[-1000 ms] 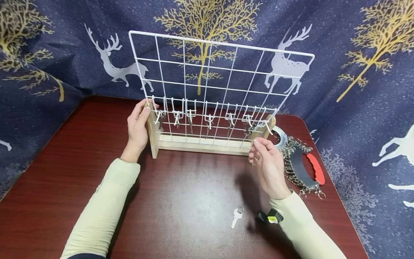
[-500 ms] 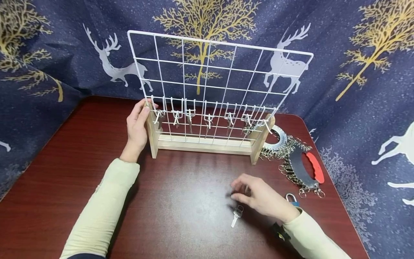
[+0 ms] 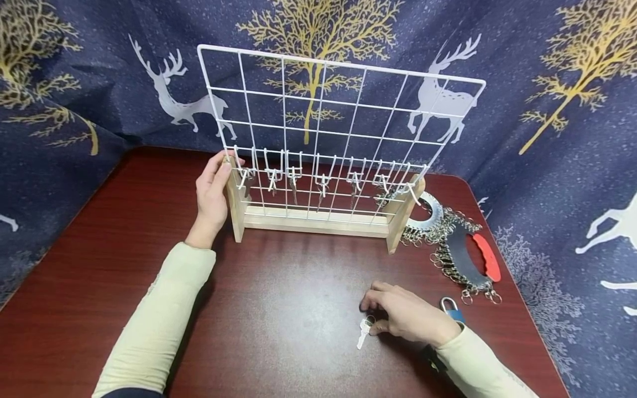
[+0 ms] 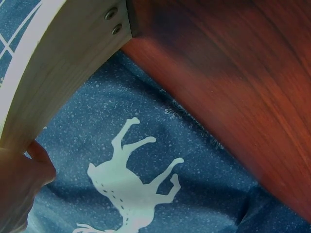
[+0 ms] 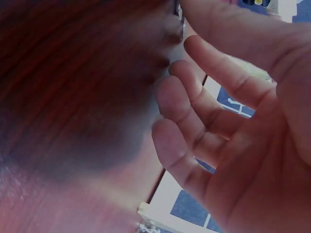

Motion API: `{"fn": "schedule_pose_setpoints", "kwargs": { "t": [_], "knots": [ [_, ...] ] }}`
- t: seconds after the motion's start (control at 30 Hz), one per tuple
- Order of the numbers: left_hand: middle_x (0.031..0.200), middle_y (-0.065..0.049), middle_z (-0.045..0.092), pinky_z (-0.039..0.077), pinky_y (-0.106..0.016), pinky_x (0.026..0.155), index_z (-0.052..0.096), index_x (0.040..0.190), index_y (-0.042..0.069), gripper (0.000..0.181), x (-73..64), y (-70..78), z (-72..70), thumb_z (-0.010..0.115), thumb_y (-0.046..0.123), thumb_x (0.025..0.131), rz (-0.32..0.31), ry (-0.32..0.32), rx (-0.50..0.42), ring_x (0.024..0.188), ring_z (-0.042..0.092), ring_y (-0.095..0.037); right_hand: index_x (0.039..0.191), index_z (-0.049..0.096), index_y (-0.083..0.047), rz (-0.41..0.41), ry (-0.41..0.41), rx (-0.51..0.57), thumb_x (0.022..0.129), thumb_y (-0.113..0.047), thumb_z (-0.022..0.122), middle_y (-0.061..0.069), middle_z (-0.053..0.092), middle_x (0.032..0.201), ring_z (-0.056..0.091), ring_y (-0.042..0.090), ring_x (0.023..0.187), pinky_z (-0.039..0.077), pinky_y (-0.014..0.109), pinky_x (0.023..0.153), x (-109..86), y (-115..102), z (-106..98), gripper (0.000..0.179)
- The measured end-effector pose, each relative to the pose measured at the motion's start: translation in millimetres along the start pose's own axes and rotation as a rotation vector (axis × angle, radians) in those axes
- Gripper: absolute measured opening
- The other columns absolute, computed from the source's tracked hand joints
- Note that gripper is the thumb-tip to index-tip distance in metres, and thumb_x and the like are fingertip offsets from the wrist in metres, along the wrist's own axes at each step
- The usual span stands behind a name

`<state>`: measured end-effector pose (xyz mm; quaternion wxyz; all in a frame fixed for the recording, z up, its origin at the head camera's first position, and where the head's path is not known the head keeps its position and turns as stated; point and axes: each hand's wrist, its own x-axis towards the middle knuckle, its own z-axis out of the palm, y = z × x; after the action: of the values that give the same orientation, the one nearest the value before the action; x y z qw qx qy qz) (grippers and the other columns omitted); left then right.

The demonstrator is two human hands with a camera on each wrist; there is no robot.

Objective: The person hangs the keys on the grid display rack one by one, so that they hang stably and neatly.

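My left hand (image 3: 211,193) grips the left wooden side panel (image 3: 234,207) of a key rack. White wire grid (image 3: 318,102) rises from the rack's wooden base, and several keys hang on its hooks (image 3: 322,182). In the left wrist view, the panel (image 4: 53,73) shows two screws and part of the hand (image 4: 22,187) at its edge. My right hand (image 3: 405,315) is low over the table, thumb and fingers apart around the ring end of a silver key (image 3: 363,334) lying there. In the right wrist view, the fingers of that hand (image 5: 233,136) are loosely bent.
Right of the rack lie a silver ring-shaped plate (image 3: 432,213) and a dark curved plate (image 3: 460,254) with a red handle (image 3: 486,257), both edged with metal rings. A blue padlock (image 3: 455,315) sits beside the right wrist. Patterned cloth (image 3: 557,182) hangs behind the table (image 3: 278,354).
My right hand has come from the rack's right side down toward me to the key on the table. The padlock has come into view. My left hand keeps its hold.
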<state>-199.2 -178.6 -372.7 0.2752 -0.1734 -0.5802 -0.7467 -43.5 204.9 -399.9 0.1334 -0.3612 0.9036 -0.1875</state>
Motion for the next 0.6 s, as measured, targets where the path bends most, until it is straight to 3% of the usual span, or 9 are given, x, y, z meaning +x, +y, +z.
{"fn": "schedule_pose_setpoints", "kwargs": {
  "t": [0.2, 0.4, 0.6],
  "knots": [
    [0.104, -0.031, 0.06, 0.049, -0.024, 0.072, 0.065, 0.118, 0.005, 0.026, 0.3, 0.3, 0.5, 0.047, 0.008, 0.1, 0.002, 0.002, 0.014, 0.082, 0.061, -0.014, 0.096, 0.065, -0.02, 0.012, 0.009, 0.03, 0.077, -0.03, 0.081, -0.013, 0.055, 0.088, 0.055, 0.002, 0.075, 0.048, 0.025, 0.068, 2.0, 1.7, 2.2, 0.025],
    [0.103, -0.024, 0.063, 0.049, -0.024, 0.073, 0.065, 0.118, 0.005, 0.026, 0.2, 1.4, 0.2, 0.047, 0.007, 0.1, -0.005, 0.002, 0.011, 0.082, 0.06, -0.017, 0.096, 0.063, -0.02, 0.046, 0.034, 0.02, 0.075, -0.041, 0.08, -0.013, 0.053, 0.082, 0.052, 0.002, 0.072, 0.046, 0.025, 0.066, 5.6, -2.7, 6.1, 0.034],
    [0.102, -0.021, 0.065, 0.049, -0.025, 0.072, 0.065, 0.118, 0.005, 0.025, 0.2, 1.0, -0.6, 0.047, 0.008, 0.1, -0.018, 0.007, 0.022, 0.082, 0.061, -0.016, 0.088, 0.062, -0.019, 0.033, 0.063, 0.031, 0.075, -0.03, 0.081, -0.013, 0.054, 0.08, 0.051, -0.001, 0.07, 0.046, 0.023, 0.064, 8.3, -5.4, 7.8, 0.025]
  ]
}}
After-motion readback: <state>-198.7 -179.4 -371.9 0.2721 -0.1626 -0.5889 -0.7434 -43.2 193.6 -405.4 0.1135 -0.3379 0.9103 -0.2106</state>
